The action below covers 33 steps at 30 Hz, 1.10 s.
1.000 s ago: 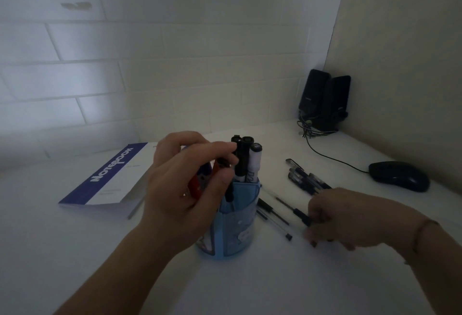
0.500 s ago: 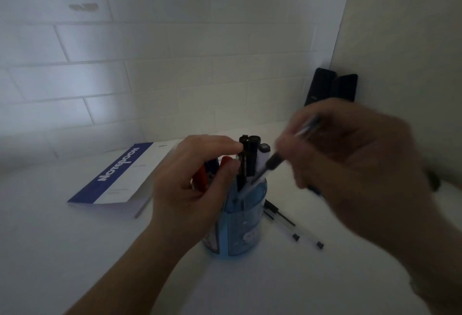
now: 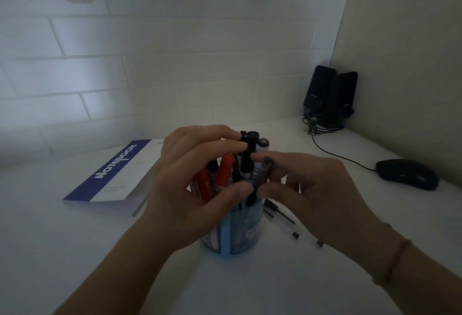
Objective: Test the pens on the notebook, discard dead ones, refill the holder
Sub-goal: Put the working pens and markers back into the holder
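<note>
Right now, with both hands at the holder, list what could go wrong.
1. The holder is already crowded with markers; the pen that the right hand pushes in may jam or catch on them.
2. The left hand holds the markers, not the holder, so a hard push might tip it.
3. The right wrist hangs over loose pens and could sweep them away.

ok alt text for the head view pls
Two hands meet over a blue pen holder: the right hand lowers a pen in, the left hand grips the markers. A notebook lies left, a mouse right.
</note>
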Available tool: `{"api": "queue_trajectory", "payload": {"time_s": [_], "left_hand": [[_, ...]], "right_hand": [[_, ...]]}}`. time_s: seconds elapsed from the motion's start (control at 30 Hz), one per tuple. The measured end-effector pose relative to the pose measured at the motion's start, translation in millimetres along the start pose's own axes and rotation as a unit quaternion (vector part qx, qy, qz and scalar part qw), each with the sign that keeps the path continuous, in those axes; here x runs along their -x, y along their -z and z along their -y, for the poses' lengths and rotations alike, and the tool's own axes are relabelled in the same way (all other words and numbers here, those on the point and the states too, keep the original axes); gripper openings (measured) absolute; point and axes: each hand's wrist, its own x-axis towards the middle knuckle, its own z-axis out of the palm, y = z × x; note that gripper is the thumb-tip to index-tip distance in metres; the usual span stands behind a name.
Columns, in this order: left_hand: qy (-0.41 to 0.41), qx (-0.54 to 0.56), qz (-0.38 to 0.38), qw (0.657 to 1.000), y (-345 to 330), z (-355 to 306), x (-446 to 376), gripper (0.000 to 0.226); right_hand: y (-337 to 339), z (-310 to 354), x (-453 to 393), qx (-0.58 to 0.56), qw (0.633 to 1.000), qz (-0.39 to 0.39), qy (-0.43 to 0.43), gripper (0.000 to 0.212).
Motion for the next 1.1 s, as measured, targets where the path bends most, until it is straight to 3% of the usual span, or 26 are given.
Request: {"api": "queue_trajectory", "payload": {"time_s": [0.07, 0.13, 0.2, 0.27, 0.33, 0.47, 0.63, 0.77, 0.97, 1.03, 1.1], "left_hand": [[-0.007, -0.009, 0.01, 1.0, -1.0, -2.9, -0.8, 0.037], [-0.013, -0.024, 0.014, 1.0, -1.9, -4.6, -1.0, 0.033], [-0.003, -0.022, 0.006, 1.0, -1.8, -4.6, -0.7, 0.027], [0.01, -0.009, -0.003, 1.0, -2.0, -5.2, 0.0, 0.025], [0.02, -0.008, -0.009, 1.0, -2.7, -5.6, 0.7, 0.027], [0.029, -0.02, -0.017, 0.999, -3.2, -5.3, 0.7, 0.028], [0.036, -0.052, -0.032, 0.997, -3.6, -2.8, 0.6, 0.022], [0.06, -0.055, -0.033, 0.996, -2.5, -1.8, 1.4, 0.022], [0.076, -0.03, -0.032, 0.996, -1.3, -4.3, 1.9, 0.025], [0.079, -0.023, -0.034, 0.996, -0.7, -4.8, 1.9, 0.026], [0.076, -0.015, -0.036, 0.996, -0.5, -4.6, 1.9, 0.026]], "right_hand": [[-5.9, -0.2, 1.9, 0.108, 0.991, 0.019, 0.077, 0.031], [-6.0, -1.2, 4.3, 0.145, 0.982, -0.003, 0.117, 0.029], [-4.6, -4.4, 4.6, 0.132, 0.986, -0.047, 0.089, 0.021], [-5.1, -20.6, 5.2, 0.111, 0.991, -0.069, 0.006, 0.011], [-13.3, -38.9, 7.2, 0.182, 0.979, -0.002, -0.088, 0.016], [-33.0, -52.3, 14.8, 0.239, 0.946, 0.156, -0.152, 0.044], [-39.7, -44.3, 10.7, 0.292, 0.926, 0.219, -0.094, 0.034], [-30.7, -44.9, 22.7, 0.414, 0.869, 0.26, -0.075, 0.046], [-22.3, -55.7, 25.3, 0.467, 0.846, 0.247, -0.069, 0.054], [-17.1, -58.4, 22.7, 0.455, 0.856, 0.229, -0.08, 0.064], [-4.7, -57.6, 13.7, 0.403, 0.89, 0.173, -0.123, 0.07]]}}
